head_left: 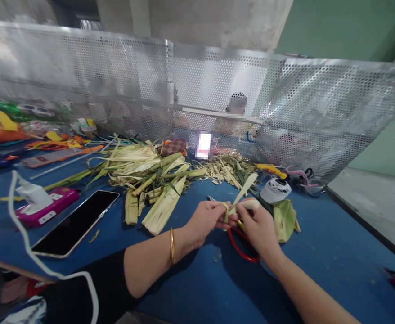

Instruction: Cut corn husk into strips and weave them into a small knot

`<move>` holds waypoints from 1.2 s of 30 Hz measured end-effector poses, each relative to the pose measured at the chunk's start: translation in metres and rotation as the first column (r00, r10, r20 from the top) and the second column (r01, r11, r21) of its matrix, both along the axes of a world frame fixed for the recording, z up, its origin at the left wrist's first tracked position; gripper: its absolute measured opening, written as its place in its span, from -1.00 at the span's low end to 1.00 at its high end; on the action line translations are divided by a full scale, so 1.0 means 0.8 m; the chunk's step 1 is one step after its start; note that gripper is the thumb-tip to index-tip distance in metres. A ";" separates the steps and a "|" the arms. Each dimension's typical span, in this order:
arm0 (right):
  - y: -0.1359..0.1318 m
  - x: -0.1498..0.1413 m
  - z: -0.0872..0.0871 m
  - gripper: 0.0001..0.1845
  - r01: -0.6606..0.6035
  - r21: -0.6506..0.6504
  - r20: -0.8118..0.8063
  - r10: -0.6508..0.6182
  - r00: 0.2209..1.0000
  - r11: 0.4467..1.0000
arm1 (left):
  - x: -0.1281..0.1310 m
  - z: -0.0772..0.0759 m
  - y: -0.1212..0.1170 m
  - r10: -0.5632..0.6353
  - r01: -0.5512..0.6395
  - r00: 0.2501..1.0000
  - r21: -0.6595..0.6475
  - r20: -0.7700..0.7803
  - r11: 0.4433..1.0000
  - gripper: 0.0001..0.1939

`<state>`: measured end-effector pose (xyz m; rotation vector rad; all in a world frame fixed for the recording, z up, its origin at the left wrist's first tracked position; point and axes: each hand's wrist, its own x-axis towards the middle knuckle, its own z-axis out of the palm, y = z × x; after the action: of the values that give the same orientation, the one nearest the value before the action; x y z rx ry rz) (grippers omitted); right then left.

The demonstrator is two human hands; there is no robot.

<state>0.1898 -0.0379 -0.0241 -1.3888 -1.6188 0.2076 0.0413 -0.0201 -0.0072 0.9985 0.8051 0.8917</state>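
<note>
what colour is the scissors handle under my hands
The scissors handle is red with some yellow, clearest in the head view.

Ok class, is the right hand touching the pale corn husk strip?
Touching. The head view shows the right hand pinching the pale corn husk strip, which juts from its grip.

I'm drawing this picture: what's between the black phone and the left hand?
Some pale green husks lie there on the blue table, between the black phone and the left hand. The head view shows it.
</note>
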 end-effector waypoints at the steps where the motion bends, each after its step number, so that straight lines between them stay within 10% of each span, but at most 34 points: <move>1: 0.002 0.000 -0.002 -0.72 -0.001 -0.072 -0.034 -0.002 0.999 0.997 | 0.000 0.000 0.001 0.002 -0.002 1.000 0.009 -0.020 1.000 -0.70; 14: 0.002 -0.012 0.002 -0.67 -0.088 -0.348 -0.337 -0.037 0.941 0.933 | 0.000 -0.003 0.001 0.077 -0.077 0.997 0.046 -0.004 0.996 -0.75; 21: -0.006 -0.024 0.009 -0.65 -0.257 -0.380 -0.696 -0.091 0.712 0.889 | -0.007 -0.008 0.013 0.249 -0.249 0.969 0.024 -0.007 0.968 -0.76; 25: -0.012 -0.023 0.009 -0.82 -0.321 -0.232 -0.479 0.180 0.859 0.918 | -0.011 -0.006 0.020 0.303 -0.302 0.953 0.046 -0.010 0.952 -0.80; 28: -0.015 -0.019 0.006 -0.78 -0.391 -0.059 -0.008 0.391 0.920 0.919 | -0.011 -0.004 0.020 0.284 -0.279 0.957 0.087 -0.052 0.956 -0.82; 32: -0.018 -0.014 0.008 -0.71 -0.346 0.109 0.459 0.261 0.849 0.932 | -0.008 -0.001 0.014 0.292 -0.283 0.952 0.096 -0.096 0.954 -0.73; 36: -0.018 -0.010 0.017 -0.75 -0.224 0.273 0.444 0.084 0.892 0.935 | -0.005 0.003 0.007 0.208 -0.195 0.973 0.128 -0.102 0.972 -0.84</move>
<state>0.1815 -0.0521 -0.0105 -1.0987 -2.0243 -0.2802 0.0370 -0.0147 -0.0051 1.0912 0.9739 1.0733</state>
